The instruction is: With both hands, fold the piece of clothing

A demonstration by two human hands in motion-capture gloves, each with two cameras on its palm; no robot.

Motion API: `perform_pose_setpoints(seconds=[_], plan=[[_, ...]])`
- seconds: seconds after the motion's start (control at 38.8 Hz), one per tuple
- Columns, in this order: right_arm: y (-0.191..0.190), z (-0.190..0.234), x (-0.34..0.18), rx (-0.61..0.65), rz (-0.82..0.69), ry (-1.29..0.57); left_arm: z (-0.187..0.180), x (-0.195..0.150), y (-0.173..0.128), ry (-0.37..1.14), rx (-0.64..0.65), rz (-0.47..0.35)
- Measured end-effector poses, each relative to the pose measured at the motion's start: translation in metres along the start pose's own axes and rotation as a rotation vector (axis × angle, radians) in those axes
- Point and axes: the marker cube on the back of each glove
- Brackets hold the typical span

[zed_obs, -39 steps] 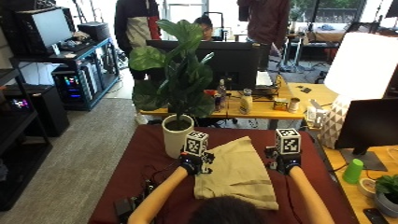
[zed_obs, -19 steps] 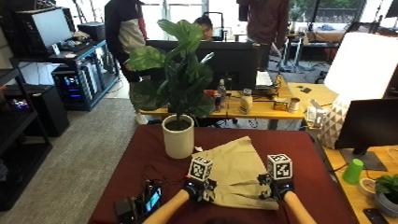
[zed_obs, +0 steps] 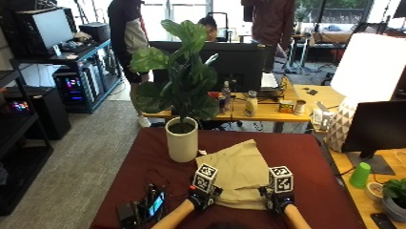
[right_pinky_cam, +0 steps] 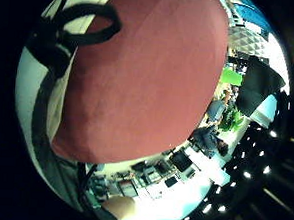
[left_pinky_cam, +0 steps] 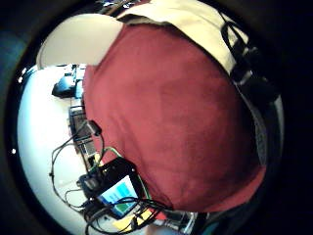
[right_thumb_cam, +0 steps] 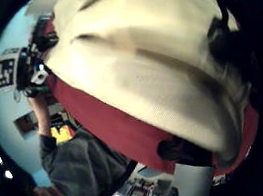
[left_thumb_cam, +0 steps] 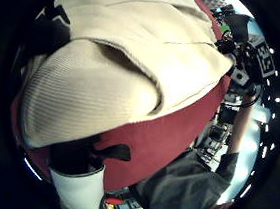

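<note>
Outside view: beige ribbed cloth garment lying on dark red tablecloth, beside white cylindrical plant pot. Left hand and right hand sitting apart at garment's near edge; finger curl hidden, grip cannot tell. Garment looking partly folded, narrow; judging further folds and flattening remaining.

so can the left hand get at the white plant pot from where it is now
Probably yes. The white plant pot stands just beyond the left hand on the dark red tablecloth, with nothing between them. But that hand is at the near edge of the beige garment, so it would have to leave the cloth.
</note>
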Motion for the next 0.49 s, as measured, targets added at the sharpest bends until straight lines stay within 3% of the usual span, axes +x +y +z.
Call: perform_pose_setpoints(seconds=[0.13, 0.28, 0.39, 0.49], plan=[[-0.005, -0.015, -0.005, 0.049, -0.005, -0.055, -0.008, -0.001, -0.011, -0.034, 0.015, -0.016], [0.002, -0.029, -0.007, -0.069, 0.05, -0.072, -0.058, 0.01, 0.034, 0.007, -0.079, -0.027], [0.031, -0.051, -0.017, -0.122, 0.091, -0.064, -0.072, 0.009, 0.037, 0.044, -0.136, -0.005], [0.034, -0.056, -0.018, -0.119, 0.088, -0.047, -0.075, 0.01, 0.041, 0.068, -0.227, 0.022]])
